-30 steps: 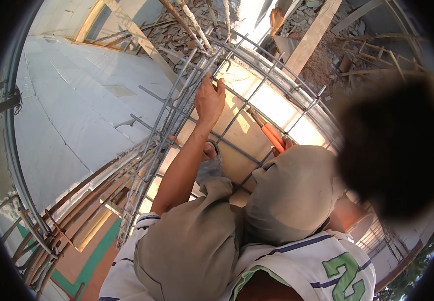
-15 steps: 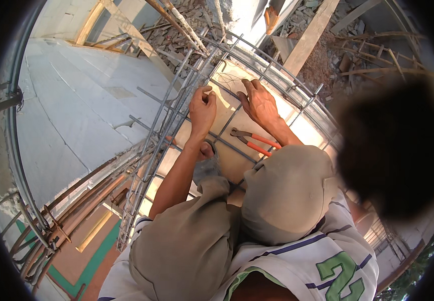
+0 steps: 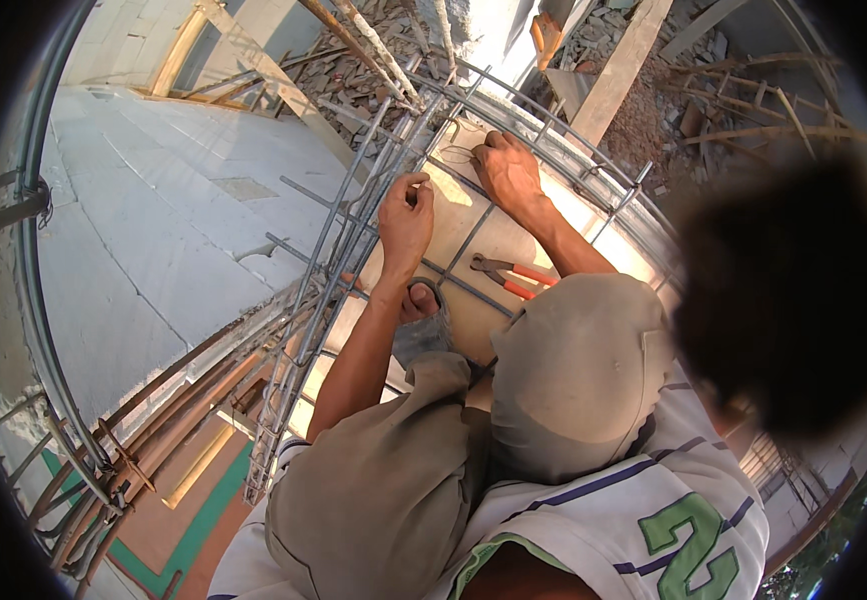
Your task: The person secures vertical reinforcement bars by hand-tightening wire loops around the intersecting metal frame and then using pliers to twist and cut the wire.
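Observation:
My right hand [image 3: 509, 172] is closed, its fingers pinching at thin tie wires [image 3: 456, 152] that lie loose over the board. My left hand [image 3: 406, 215] is curled, thumb and forefinger drawn together beside the rebar cage; anything in it is too small to make out. Crossed rebar [image 3: 469, 237] runs beneath both hands. Pincers [image 3: 516, 272] with orange-red handles rest on the board between my right forearm and the bars, touched by neither hand.
A pale formwork board [image 3: 465, 318] lies under the bars. The tied rebar cage [image 3: 318, 270] runs along the left, with bar ends sticking out. Grey slabs [image 3: 113, 210] spread beyond it. Rubble [image 3: 633, 110] and a wooden plank [image 3: 621, 70] are at the far right.
My right hand has moved slightly up and left, its fingers folding from outstretched to closed at the wires. The left hand keeps nearly the same pose.

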